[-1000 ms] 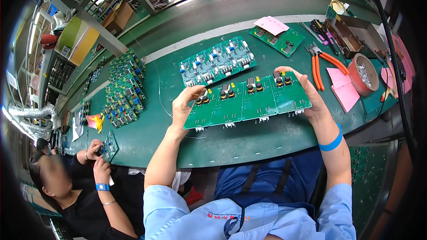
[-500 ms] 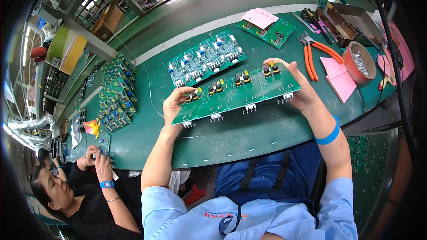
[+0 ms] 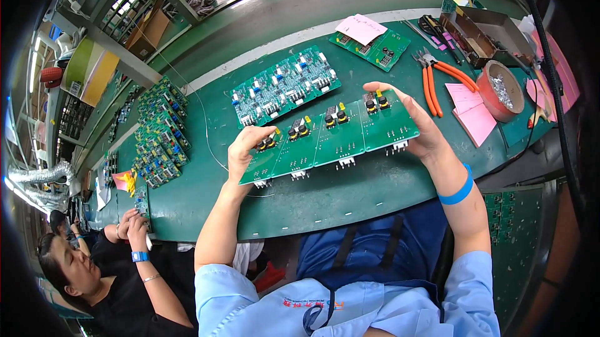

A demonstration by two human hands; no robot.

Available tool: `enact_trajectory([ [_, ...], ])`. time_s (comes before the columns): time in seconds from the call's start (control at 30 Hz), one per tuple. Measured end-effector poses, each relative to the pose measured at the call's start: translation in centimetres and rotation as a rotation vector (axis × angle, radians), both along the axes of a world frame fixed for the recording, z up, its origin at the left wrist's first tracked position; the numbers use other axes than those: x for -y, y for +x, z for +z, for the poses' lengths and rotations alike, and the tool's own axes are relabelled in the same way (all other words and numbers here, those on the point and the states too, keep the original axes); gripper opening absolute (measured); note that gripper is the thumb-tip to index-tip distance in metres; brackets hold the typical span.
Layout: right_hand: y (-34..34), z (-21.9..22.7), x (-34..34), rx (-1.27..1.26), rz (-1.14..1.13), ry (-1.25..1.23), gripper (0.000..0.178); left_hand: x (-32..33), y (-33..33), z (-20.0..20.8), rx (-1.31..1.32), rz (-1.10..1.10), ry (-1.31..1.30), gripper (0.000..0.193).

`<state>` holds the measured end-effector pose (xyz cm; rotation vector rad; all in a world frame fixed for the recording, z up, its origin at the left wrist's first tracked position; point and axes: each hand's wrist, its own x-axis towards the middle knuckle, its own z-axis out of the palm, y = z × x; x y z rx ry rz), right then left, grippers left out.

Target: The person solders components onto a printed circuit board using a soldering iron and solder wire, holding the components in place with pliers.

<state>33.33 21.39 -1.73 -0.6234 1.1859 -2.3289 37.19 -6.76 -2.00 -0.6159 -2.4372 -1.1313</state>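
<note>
A long green circuit board panel (image 3: 331,143) is held up and tilted over the bench between my two hands. Black buttons and small yellow parts stand along its upper face, and white connectors poke out below its near edge. My left hand (image 3: 245,153) grips the left end, with fingers curled over the corner. At the other end, my right hand (image 3: 422,128) holds the right edge, thumb and fingers around it. Just beyond lies another populated circuit board panel (image 3: 284,87) with blue and white parts.
Orange-handled cutters (image 3: 444,81), pink paper slips (image 3: 470,115) and a round tub of clippings (image 3: 500,90) lie to the right. A green board (image 3: 381,53) sits under a pink note (image 3: 361,28). Stacked boards (image 3: 159,131) line the left, where a co-worker's hands (image 3: 132,227) handle a board.
The held panel has tipped so its upper face shows more and its underside connectors less. Both my hands stay on it. The co-worker's hands have shifted slightly.
</note>
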Motion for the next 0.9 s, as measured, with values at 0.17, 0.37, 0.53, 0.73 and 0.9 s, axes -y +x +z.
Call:
enact_trajectory([
  [0.17, -0.3, -0.3, -0.1, 0.015, 0.059, -0.063, 0.060, -0.2, 0.0, 0.1, -0.044, 0.068, -0.067, 0.032],
  [0.37, -0.4, -0.2, -0.2, 0.148, 0.031, -0.190, 0.040, -0.6, 0.2, 0.1, -0.146, 0.108, -0.069, 0.034],
  [0.53, -0.8, -0.9, -0.4, 0.180, 0.018, -0.194, 0.034, -0.8, 0.3, 0.2, -0.228, 0.142, -0.134, 0.036],
  [0.73, -0.8, -0.6, 0.0, 0.214, 0.003, -0.176, 0.033, -0.7, 0.4, 0.3, -0.252, 0.162, -0.173, 0.037],
  [0.9, -0.7, -0.4, 0.4, 0.242, -0.016, -0.177, 0.032, -0.4, 0.4, 0.2, -0.232, 0.173, -0.170, 0.039],
])
